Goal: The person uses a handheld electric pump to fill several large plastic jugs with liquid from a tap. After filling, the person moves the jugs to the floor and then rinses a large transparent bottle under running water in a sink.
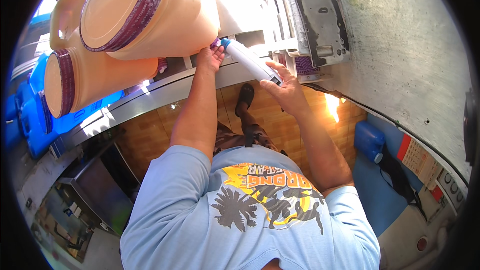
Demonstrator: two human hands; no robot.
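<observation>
Right hand (285, 87): gripped white tool (249, 60), right of upper jug (175, 17).
Left hand (211, 59): curled half-open at jug's neck (215, 43); I could not confirm hold.

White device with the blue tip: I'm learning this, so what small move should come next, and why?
Perhaps steady the blue tip beside the purple piece: the left hand is close to both, while the right hand holds the white device near its far end.

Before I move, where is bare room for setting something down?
Two patches: the blue surface between blue container, black strap and right sleeve; the floor between slipper and right forearm. Crowded: upper left, with peach jugs, and around the left hand, beside the white tool.
</observation>
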